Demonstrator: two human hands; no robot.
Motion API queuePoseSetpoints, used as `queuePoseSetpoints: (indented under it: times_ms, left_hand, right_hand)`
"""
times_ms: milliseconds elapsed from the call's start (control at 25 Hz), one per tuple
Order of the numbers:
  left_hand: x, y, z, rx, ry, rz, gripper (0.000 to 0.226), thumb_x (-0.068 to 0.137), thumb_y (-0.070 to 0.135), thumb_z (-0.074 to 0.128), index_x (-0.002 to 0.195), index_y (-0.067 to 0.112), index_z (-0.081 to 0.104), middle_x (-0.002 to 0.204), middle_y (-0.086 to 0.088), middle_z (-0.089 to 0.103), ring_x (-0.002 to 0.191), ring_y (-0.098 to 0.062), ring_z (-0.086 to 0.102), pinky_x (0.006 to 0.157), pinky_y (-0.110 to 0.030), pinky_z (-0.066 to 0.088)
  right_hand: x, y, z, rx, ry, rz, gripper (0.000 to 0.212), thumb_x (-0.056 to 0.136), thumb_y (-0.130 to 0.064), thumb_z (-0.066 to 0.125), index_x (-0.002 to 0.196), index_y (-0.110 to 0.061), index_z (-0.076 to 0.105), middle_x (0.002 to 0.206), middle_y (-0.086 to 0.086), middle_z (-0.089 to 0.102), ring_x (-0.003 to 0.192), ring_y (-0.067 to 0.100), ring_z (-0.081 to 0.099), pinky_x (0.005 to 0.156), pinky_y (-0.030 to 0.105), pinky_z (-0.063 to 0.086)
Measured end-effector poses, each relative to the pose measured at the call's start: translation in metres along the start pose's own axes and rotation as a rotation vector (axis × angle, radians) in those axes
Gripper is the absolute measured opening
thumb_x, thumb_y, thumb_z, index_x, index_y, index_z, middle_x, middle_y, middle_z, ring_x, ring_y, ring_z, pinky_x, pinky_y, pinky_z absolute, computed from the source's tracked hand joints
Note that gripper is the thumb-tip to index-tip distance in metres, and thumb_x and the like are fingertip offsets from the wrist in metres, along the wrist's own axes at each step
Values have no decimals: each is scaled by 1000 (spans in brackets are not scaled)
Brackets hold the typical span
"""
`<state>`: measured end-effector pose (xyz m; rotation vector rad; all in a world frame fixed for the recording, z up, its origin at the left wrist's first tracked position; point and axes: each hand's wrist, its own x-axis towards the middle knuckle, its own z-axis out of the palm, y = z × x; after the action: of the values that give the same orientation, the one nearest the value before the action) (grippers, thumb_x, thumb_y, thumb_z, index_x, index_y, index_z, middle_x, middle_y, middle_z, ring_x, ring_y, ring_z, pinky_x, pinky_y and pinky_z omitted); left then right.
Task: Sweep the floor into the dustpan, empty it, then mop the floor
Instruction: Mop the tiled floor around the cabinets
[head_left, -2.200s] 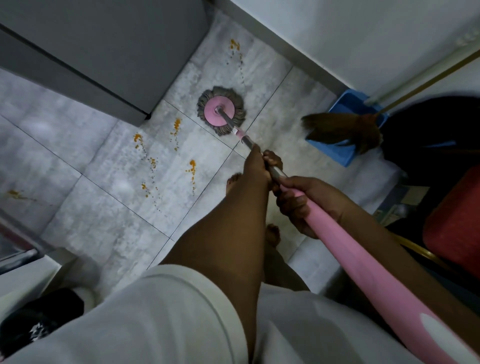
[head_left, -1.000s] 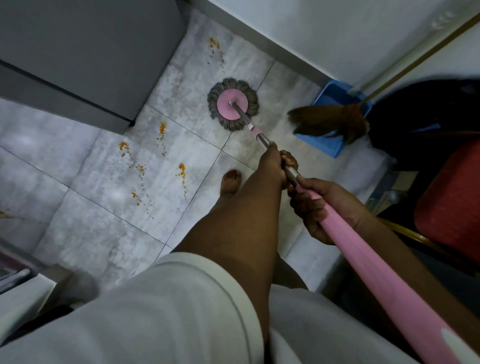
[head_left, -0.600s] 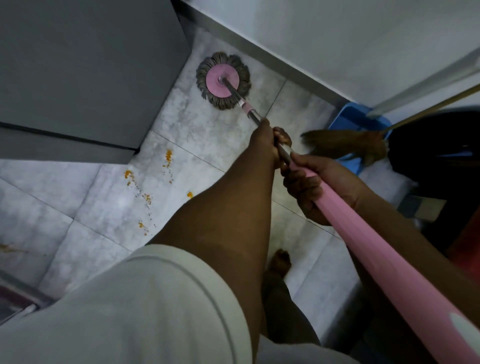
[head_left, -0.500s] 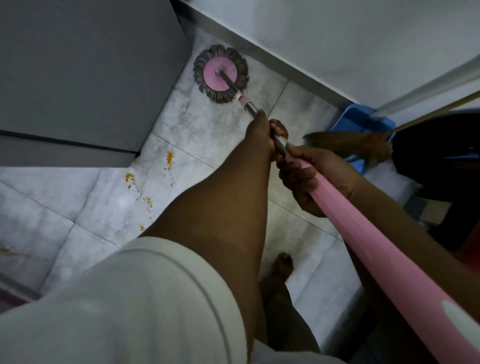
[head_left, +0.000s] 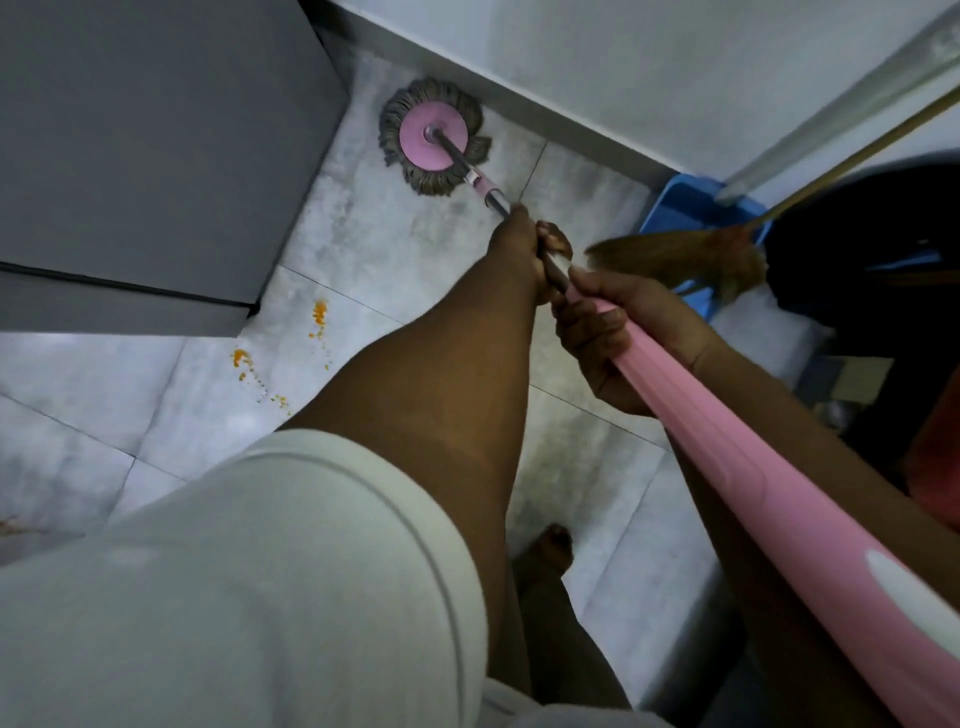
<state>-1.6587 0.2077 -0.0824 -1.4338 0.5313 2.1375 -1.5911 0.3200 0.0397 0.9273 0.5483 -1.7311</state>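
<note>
1. Mop: pink handle running from lower right up to a metal shaft, both my hands on it.
2. Left hand: wrapped tight round the metal shaft, ahead of the right.
3. Right hand: fist clenched round the top of the pink grip, just behind the left.
4. Mop head: round, pink disc with grey fringe, flat on the floor close to the wall, beside the grey cabinet.
5. Orange spill: specks on the tiles by the cabinet corner, apart from the mop head.
6. Dustpan: blue, against the wall at right.
7. Broom: brown bristles lying over the dustpan, stick leaning up to the right.
8. My foot: bare, on the tiles below my arms.
</note>
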Motion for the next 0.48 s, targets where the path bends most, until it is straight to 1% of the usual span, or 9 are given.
queuePoseSetpoints:
  times_ms: [160, 320, 480]
  left_hand:
    - [-8, -87, 8, 73, -34, -40, 48, 101, 44, 42, 62, 18, 33, 33, 5, 31, 22, -7, 29, 32, -6, 25]
    - [-30, -174, 2, 108, -61, -92, 45, 101, 41, 45, 65, 16, 34, 32, 5, 31, 21, -6, 27, 30, -8, 22]
    - [-50, -223, -27, 131, -4, -102, 43, 99, 41, 48, 67, 16, 36, 38, 4, 32, 25, -6, 27, 32, -8, 24]
  right_hand:
    - [-50, 36, -60, 82, -4, -45, 19, 82, -26, 59, 78, -10, 52, 52, -7, 45, 33, 3, 42, 33, 8, 35]
    - [-98, 80, -116, 147, -3, -57, 24, 87, -29, 54, 74, -8, 53, 53, -8, 44, 33, 3, 42, 32, 8, 34]
    - [-122, 127, -145, 186, 6, -28, 23, 89, -30, 55, 81, -9, 54, 54, -7, 43, 34, 3, 43, 31, 12, 38]
